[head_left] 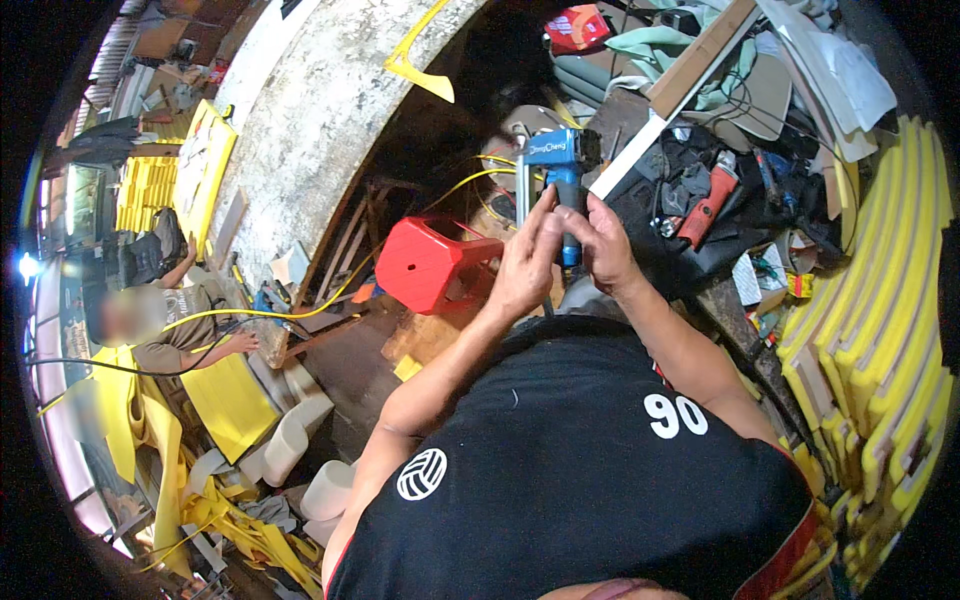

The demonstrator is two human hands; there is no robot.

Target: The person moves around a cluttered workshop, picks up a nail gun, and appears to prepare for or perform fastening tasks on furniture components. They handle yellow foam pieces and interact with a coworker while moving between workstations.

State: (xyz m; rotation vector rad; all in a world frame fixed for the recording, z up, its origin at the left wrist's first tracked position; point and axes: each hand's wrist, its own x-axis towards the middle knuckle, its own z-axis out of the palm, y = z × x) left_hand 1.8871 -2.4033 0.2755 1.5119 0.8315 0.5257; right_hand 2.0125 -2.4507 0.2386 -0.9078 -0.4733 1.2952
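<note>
A blue pneumatic staple gun (558,150) with a silver magazine stands upright in front of my body, its handle (570,200) between my two hands. My left hand (532,250) is closed against the handle's left side, fingertips reaching up along it. From the right, my right hand (605,245) lays its fingers across the lower handle, closed on it, thumb up at the side. My fingers cover part of the handle, and its blue lower end shows beneath them. A yellow air hose (480,176) runs close by on the left.
A red plastic stool (425,265) stands left of my hands. Beyond it is a stained white worktable (310,110) with a yellow strip (420,75). A red power tool (708,205) lies right. Yellow foam-edged pieces (870,340) stack far right. Another person (185,325) works at left.
</note>
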